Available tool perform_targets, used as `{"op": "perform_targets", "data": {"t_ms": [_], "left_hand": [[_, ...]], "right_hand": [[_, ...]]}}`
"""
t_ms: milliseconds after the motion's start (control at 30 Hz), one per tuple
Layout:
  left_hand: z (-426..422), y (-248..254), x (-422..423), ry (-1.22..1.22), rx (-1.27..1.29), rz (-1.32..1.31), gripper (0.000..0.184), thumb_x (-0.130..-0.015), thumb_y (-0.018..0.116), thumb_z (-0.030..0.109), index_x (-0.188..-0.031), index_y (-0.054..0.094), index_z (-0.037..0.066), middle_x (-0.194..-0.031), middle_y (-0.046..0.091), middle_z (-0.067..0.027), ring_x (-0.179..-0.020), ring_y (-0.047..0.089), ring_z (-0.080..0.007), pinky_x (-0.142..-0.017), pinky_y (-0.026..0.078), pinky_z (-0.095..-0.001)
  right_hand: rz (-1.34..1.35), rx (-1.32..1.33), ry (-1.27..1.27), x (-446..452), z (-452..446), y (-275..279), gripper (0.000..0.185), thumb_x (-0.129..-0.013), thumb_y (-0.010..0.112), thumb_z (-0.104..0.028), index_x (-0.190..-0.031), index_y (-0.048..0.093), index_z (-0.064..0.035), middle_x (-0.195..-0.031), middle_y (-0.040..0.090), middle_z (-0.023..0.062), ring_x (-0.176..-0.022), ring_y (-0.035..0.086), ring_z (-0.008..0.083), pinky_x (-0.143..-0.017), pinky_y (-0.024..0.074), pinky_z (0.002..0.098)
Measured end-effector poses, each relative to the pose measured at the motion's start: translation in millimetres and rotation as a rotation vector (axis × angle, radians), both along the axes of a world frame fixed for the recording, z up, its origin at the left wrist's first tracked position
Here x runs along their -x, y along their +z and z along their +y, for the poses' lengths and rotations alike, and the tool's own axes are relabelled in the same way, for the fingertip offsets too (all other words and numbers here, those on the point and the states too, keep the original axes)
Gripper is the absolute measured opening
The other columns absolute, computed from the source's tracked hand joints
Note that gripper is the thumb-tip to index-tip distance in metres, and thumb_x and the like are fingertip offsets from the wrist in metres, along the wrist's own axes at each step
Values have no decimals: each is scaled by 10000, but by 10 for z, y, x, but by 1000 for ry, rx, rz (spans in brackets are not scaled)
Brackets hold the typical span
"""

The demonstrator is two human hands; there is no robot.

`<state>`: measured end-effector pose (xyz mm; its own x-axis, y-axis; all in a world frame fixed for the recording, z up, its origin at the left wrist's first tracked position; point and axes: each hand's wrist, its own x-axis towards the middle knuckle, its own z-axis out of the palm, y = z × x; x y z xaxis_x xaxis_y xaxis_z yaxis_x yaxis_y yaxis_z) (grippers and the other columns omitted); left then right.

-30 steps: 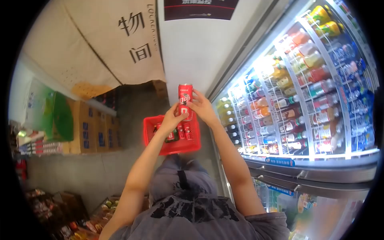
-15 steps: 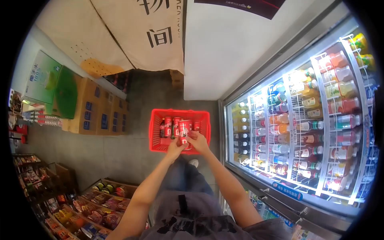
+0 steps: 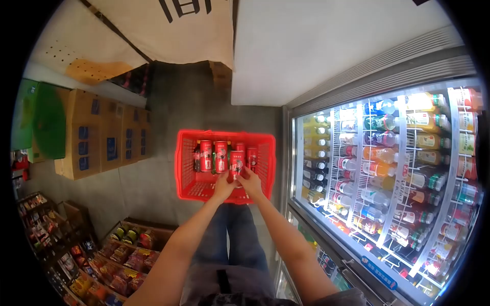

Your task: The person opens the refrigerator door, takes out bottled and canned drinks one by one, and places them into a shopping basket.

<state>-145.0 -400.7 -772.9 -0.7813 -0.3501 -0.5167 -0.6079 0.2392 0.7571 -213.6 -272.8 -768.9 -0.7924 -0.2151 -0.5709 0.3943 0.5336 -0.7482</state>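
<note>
A red can (image 3: 237,162) stands upright between my two hands, over the near part of a red plastic basket (image 3: 182,162). My left hand (image 3: 224,187) has its fingers against the can's lower left side. On the lower right side, my right hand (image 3: 250,182) holds the same can. Behind it in the basket are two more tall red cans, one left (image 3: 205,156) and one in the middle (image 3: 220,156), with other red cans at the right (image 3: 251,157). A dark bottle (image 3: 197,158) is by the left wall. Whether the held can touches the basket floor cannot be seen.
A lit drinks fridge (image 3: 306,201) with rows of bottles fills the right side. Cardboard boxes (image 3: 104,135) and a green box (image 3: 48,122) stand at the left. Snack racks (image 3: 122,262) are at the lower left. A cloth curtain (image 3: 178,35) hangs at the top.
Both hands have lowered the can from above the basket's far edge to within its rim. The view has tilted down and the basket appears larger.
</note>
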Motion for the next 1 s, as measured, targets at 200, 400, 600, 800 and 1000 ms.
{"op": "perform_targets", "data": {"t_ms": [200,400,600,800,1000], "left_hand": [[49,-517,95,3,65,-40,718,-807,735,361,-1366,481,-10,-1321,515,-273,-1256,489,-389,-1038,408,-430],[75,-619,157,25,-28,-111,718,-822,727,321,-1409,444,19,-1368,502,-262,-1248,517,-377,-1001,445,-423],[78,-682,151,14,-69,-148,696,-870,651,193,-1477,347,41,-1344,535,-246,-1215,553,-368,-993,454,-410],[67,-305,55,42,-218,-19,616,-906,580,79,-1478,353,53,-1413,485,-235,-1305,497,-305,-1037,427,-358],[-125,290,133,209,-454,139,488,-936,559,52,-1407,443,0,-1311,586,-179,-1233,552,-235,-1011,443,-316]], "right_hand": [[-13,-19,16,170,-82,-308,737,-744,777,-308,-1380,519,-39,-1004,716,142,-844,689,190,-765,545,323],[-25,-66,-12,181,-103,-660,636,-762,754,-305,-1322,577,-60,-1013,712,176,-843,689,240,-790,535,351],[165,-47,-72,163,-202,-995,579,-802,733,-213,-1326,563,-35,-1132,679,198,-979,674,262,-848,522,353],[22,-55,-66,255,-227,-411,573,-827,713,-150,-1353,530,-15,-1169,667,158,-1051,642,229,-890,513,330],[-116,422,-378,166,-109,39,495,-900,675,-166,-1355,524,-41,-1233,625,118,-1085,616,223,-891,521,360]]}}
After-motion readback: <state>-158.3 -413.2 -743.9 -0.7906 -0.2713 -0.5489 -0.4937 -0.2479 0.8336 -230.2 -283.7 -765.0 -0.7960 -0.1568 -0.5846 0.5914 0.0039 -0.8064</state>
